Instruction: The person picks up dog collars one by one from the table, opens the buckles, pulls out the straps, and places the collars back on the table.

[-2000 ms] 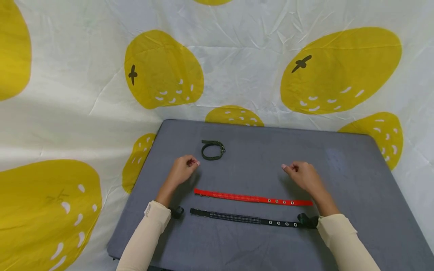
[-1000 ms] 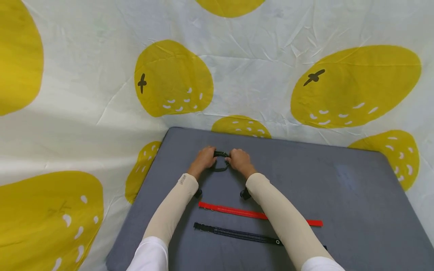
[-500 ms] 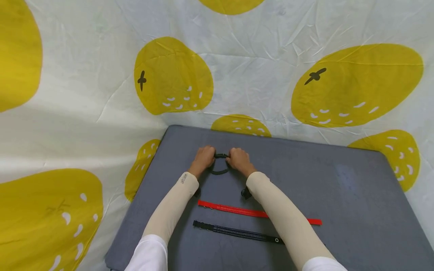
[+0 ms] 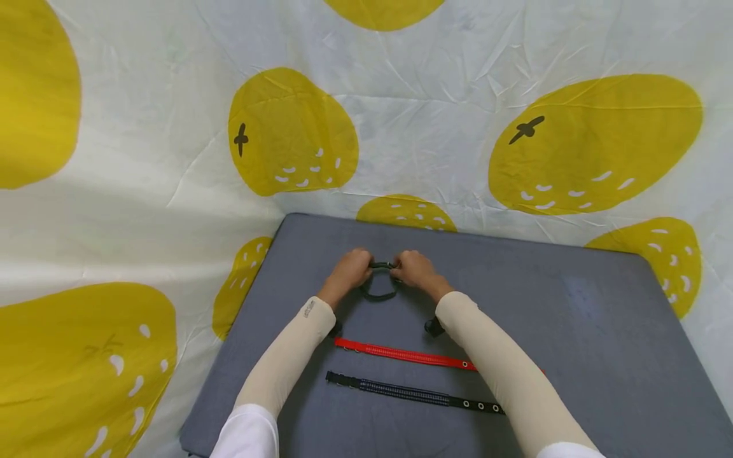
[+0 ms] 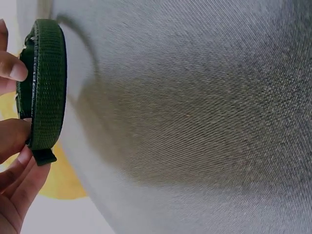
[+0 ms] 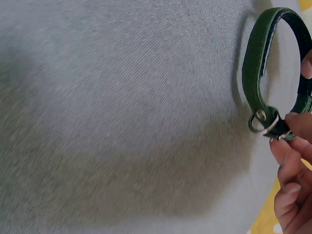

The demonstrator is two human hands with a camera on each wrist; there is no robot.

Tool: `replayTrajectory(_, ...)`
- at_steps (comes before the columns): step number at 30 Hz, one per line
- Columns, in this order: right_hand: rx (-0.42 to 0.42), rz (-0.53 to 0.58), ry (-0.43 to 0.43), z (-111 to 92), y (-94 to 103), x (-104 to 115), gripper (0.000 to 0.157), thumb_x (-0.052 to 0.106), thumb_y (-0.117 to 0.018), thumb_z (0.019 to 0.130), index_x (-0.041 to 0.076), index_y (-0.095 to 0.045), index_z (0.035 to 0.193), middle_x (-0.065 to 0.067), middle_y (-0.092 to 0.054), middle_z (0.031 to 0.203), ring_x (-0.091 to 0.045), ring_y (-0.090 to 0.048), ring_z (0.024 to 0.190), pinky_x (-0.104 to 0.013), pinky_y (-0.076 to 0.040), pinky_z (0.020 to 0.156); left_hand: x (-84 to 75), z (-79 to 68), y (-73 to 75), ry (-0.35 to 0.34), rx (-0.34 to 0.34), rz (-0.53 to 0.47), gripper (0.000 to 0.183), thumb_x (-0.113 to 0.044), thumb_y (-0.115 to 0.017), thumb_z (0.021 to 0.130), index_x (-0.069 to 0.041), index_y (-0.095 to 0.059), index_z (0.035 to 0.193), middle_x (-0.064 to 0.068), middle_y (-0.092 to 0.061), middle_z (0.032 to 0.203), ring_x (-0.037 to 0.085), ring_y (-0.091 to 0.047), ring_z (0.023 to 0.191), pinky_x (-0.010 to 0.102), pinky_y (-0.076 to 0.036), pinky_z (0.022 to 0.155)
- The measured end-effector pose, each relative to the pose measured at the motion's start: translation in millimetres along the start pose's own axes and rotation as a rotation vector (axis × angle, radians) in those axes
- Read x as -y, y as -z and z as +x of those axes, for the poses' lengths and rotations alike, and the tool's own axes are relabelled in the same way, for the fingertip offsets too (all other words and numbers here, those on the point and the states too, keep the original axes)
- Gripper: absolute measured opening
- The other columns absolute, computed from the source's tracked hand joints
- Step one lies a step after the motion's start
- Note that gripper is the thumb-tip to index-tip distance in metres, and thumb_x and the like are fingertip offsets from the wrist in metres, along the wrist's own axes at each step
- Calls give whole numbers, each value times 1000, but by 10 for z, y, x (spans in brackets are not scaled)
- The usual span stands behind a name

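Dark green woven collar, buckled into a loop [image 4: 380, 282], near far edge of grey padded table [image 4: 572, 331], pinched by left hand [image 4: 350, 270] and right hand [image 4: 413, 268] at its metal buckle [image 6: 273, 127]; risk: fingers slipping off the small hardware, loop dropping

1. A dark green webbing collar [image 6: 253, 73] forms a closed loop at the right edge, above the grey worktop [image 6: 122, 112].
2. The right hand [image 6: 295, 170] pinches the collar at its metal buckle [image 6: 275, 127].
3. A metal ring [image 6: 257, 121] hangs just beside the buckle.
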State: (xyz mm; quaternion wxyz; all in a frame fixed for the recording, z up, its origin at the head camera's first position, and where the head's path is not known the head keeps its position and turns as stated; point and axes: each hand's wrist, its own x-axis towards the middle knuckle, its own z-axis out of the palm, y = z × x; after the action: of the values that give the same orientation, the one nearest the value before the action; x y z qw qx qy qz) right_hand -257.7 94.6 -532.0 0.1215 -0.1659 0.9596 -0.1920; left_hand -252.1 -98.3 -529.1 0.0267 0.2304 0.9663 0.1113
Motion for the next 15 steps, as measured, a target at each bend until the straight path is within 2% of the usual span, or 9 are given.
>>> replayTrajectory(4,2,55,68,-139,90,-64,28,25,-67,98,4,-72,114,-11,-73,102,-23,-68,86,-41,-55,76,-97,-77,76,-42,-25,-1,9,-10,-71,92,-6,-76,98,10,-69,99,28,-66,95,40,-55,84)
replayTrajectory(10,-39,175,141,-368,242,-132,23,21,-69,96,4,-73,111,-10,-73,97,-23,-66,83,-41,-54,74,-268,-221,200,-90,-79,17,8,-12,-69,95,-8,-75,99,8,-65,96,24,-65,89,37,-55,79)
replayTrajectory(12,-55,211,153,-448,286,-156,23,22,-69,96,4,-74,110,-10,-73,98,-25,-66,88,-42,-54,77,-334,-277,237,-113,-111,30,8,-12,-69,95,-8,-74,100,8,-64,96,23,-65,87,35,-55,77)
replayTrajectory(15,-75,266,181,-600,372,-168,22,21,-68,97,4,-74,110,-12,-73,100,-25,-65,82,-40,-52,72,-440,-379,309,-150,-159,30,10,-13,-69,96,-9,-74,104,7,-63,96,20,-65,84,32,-56,74)
